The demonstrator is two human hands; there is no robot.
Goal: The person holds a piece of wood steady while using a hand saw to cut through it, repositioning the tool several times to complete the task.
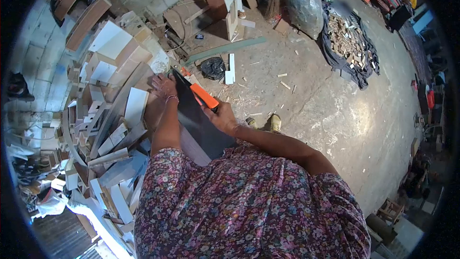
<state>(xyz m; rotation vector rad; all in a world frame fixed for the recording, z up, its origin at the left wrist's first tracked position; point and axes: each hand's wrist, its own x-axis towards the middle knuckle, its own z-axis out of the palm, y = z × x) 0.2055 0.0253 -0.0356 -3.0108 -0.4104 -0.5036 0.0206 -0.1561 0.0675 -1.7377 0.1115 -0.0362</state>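
Observation:
My right hand [221, 117] is wrapped round the rear end of an orange and black tool [204, 96], which slants up and to the left along the edge of a dark board [197, 127]. Fingers spread, my left hand [164, 85] lies flat at the board's far end, beside the tool's front tip. The board reaches back towards my floral shirt. Under my right palm the tool's handle is mostly hidden.
Wood offcuts [111, 139] are heaped along the left. Ahead lie a long green strip [225, 50], a black plastic bag [213, 68] and a white piece [230, 69]. A dark cloth [335, 60] holding small wood pieces and a filled sack [304, 12] are farther right.

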